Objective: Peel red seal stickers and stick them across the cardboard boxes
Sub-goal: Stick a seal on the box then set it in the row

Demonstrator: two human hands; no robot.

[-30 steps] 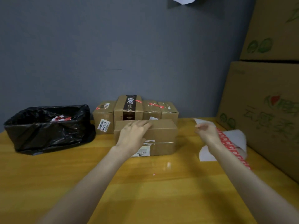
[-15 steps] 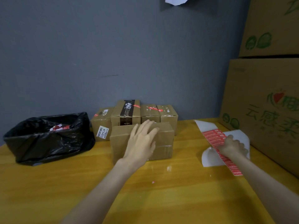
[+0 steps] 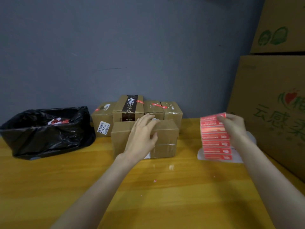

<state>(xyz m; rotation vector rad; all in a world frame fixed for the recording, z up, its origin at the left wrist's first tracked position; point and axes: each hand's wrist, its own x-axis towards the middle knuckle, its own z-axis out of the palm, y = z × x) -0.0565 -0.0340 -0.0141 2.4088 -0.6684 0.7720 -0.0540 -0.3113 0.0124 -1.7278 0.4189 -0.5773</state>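
A plain cardboard box (image 3: 166, 138) lies in the middle of the wooden table, its top bare. My left hand (image 3: 142, 138) rests flat on it with the fingers spread. To the right, my right hand (image 3: 234, 128) grips the upper edge of a strip of red seal stickers (image 3: 214, 138) and holds it raised off the table, hanging down. Behind the front box stands a row of several smaller cardboard boxes (image 3: 153, 108), some with red stickers on top.
A black plastic bag (image 3: 49, 138) holding red and white scraps sits at the left. Large printed cartons (image 3: 272, 113) are stacked along the right edge. White backing paper (image 3: 239, 157) lies under the raised strip. A grey wall closes off the back.
My right hand has lifted the red sticker strip from the table into the air. My left hand has stayed on the front box, shifting slightly.
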